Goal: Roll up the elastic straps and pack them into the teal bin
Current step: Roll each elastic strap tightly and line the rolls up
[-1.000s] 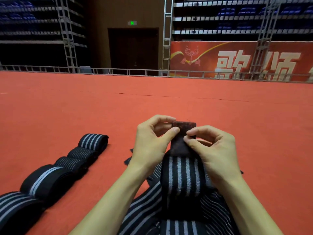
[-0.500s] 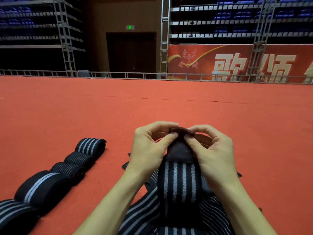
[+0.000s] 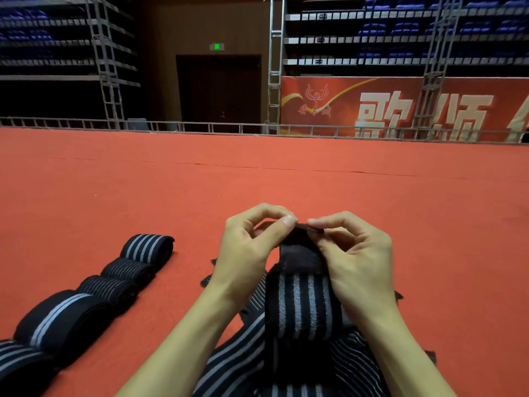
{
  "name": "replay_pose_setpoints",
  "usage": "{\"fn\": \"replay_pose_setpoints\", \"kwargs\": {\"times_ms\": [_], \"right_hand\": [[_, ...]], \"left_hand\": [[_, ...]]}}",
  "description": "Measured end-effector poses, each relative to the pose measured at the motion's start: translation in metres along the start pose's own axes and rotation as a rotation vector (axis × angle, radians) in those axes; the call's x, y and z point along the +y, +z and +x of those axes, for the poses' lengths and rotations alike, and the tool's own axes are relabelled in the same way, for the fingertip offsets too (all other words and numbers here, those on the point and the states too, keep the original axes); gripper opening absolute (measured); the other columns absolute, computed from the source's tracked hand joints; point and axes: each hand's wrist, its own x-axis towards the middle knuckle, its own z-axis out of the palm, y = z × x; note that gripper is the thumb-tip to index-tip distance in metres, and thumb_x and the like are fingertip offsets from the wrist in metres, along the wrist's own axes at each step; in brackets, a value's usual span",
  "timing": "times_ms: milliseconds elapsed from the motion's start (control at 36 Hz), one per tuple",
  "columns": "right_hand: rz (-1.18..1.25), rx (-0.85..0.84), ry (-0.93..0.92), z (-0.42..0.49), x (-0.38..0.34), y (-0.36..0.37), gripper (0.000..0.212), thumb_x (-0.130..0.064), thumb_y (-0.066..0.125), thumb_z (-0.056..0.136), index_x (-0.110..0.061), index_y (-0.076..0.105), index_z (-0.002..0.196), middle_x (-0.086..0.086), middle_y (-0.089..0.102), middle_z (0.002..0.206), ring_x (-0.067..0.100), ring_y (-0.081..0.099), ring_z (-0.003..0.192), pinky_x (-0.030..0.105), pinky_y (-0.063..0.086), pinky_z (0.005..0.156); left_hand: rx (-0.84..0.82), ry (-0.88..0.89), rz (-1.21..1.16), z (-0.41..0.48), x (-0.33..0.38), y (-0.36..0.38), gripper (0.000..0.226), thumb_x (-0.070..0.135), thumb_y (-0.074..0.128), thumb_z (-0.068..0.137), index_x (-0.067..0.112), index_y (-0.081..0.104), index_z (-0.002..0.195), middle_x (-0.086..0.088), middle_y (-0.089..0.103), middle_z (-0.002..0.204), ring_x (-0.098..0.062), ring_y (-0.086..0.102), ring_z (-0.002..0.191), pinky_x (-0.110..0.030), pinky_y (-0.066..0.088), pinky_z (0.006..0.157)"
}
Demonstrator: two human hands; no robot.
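Note:
A black elastic strap with grey stripes rises from a loose pile of straps at the bottom centre. Its dark end tab is folded over at the top. My left hand pinches the tab's left corner between thumb and forefinger. My right hand pinches the right corner the same way. Several rolled straps lie in a row on the red carpet at the left, running toward the bottom left corner. No teal bin is in view.
Red carpet stretches ahead to a low metal rail. Beyond it stand truss towers, a dark door and a red banner. Dark tiered seating fills the back.
Both hands have folded the strap's end tab down and forward, so the flat tab that stood upright is now a short curled edge. The view has tilted slightly down.

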Motion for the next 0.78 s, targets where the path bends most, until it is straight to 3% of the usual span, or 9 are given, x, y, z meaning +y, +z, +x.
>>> {"fn": "replay_pose_setpoints", "kwargs": {"times_ms": [56, 139, 222, 333, 500, 583, 667, 778], "right_hand": [[-0.001, 0.004, -0.009, -0.0006, 0.0001, 0.0006, 0.029, 0.010, 0.068, 0.085, -0.018, 0.072, 0.077, 0.003, 0.076, 0.078, 0.018, 0.075, 0.074, 0.027, 0.058, 0.066], [0.007, 0.017, -0.011, -0.0010, 0.0007, 0.0014, 0.032, 0.010, 0.068, 0.084, -0.020, 0.072, 0.076, 0.000, 0.076, 0.077, 0.014, 0.073, 0.072, 0.022, 0.056, 0.064], [0.017, 0.042, -0.015, -0.0004, -0.0001, 0.0008, 0.034, 0.013, 0.066, 0.084, -0.019, 0.072, 0.077, 0.000, 0.076, 0.076, 0.012, 0.073, 0.072, 0.020, 0.055, 0.064], [-0.003, 0.035, -0.011, 0.0010, 0.0001, 0.0004, 0.035, 0.016, 0.065, 0.082, -0.018, 0.073, 0.077, -0.004, 0.076, 0.075, 0.009, 0.072, 0.070, 0.018, 0.054, 0.063], [0.133, -0.023, 0.156, 0.0005, -0.0005, -0.0007, 0.027, 0.009, 0.066, 0.085, -0.016, 0.076, 0.083, 0.008, 0.076, 0.080, 0.016, 0.070, 0.071, 0.030, 0.055, 0.065], [0.356, -0.120, 0.337, 0.0015, -0.0009, -0.0044, 0.019, -0.011, 0.074, 0.080, -0.021, 0.077, 0.096, 0.015, 0.074, 0.090, 0.025, 0.068, 0.078, 0.039, 0.055, 0.072], [0.352, -0.139, 0.378, 0.0016, -0.0023, -0.0035, 0.037, -0.039, 0.087, 0.070, -0.019, 0.076, 0.098, 0.015, 0.075, 0.093, 0.028, 0.070, 0.080, 0.047, 0.056, 0.077], [0.162, -0.049, 0.229, 0.0001, -0.0049, 0.0021, 0.007, -0.014, 0.073, 0.082, -0.014, 0.075, 0.089, 0.013, 0.076, 0.084, 0.028, 0.073, 0.078, 0.047, 0.060, 0.077]], "left_hand": [[0.036, -0.064, 0.012, 0.0005, 0.0006, 0.0011, 0.009, 0.024, 0.076, 0.077, 0.021, 0.072, 0.070, 0.002, 0.068, 0.074, -0.016, 0.061, 0.075, -0.034, 0.050, 0.073], [0.063, -0.085, 0.089, 0.0014, -0.0002, 0.0008, 0.017, 0.013, 0.074, 0.086, 0.024, 0.071, 0.073, -0.002, 0.069, 0.079, -0.020, 0.060, 0.077, -0.041, 0.050, 0.077], [0.021, -0.160, 0.101, 0.0007, 0.0024, -0.0002, 0.008, 0.020, 0.076, 0.084, 0.026, 0.071, 0.081, -0.005, 0.072, 0.089, -0.018, 0.066, 0.083, -0.038, 0.054, 0.078], [0.000, -0.139, 0.199, 0.0007, 0.0034, -0.0007, 0.009, 0.010, 0.068, 0.090, 0.014, 0.072, 0.083, -0.010, 0.074, 0.084, -0.012, 0.065, 0.073, -0.028, 0.054, 0.068], [0.041, -0.025, 0.241, 0.0006, 0.0079, -0.0014, 0.009, 0.001, 0.071, 0.086, 0.010, 0.072, 0.083, -0.007, 0.074, 0.081, -0.009, 0.066, 0.073, -0.027, 0.055, 0.069], [0.068, 0.038, 0.221, 0.0024, 0.0073, -0.0041, 0.017, -0.003, 0.070, 0.085, 0.013, 0.070, 0.081, 0.002, 0.071, 0.075, -0.007, 0.065, 0.070, -0.022, 0.053, 0.066], [0.065, 0.089, 0.256, 0.0035, 0.0066, -0.0060, 0.021, -0.005, 0.071, 0.084, 0.016, 0.070, 0.080, 0.005, 0.071, 0.073, -0.006, 0.064, 0.070, -0.020, 0.053, 0.067], [0.026, 0.121, 0.316, 0.0028, 0.0034, -0.0065, 0.025, -0.004, 0.072, 0.084, 0.021, 0.070, 0.081, 0.007, 0.071, 0.077, -0.005, 0.064, 0.072, -0.021, 0.052, 0.069]]}}
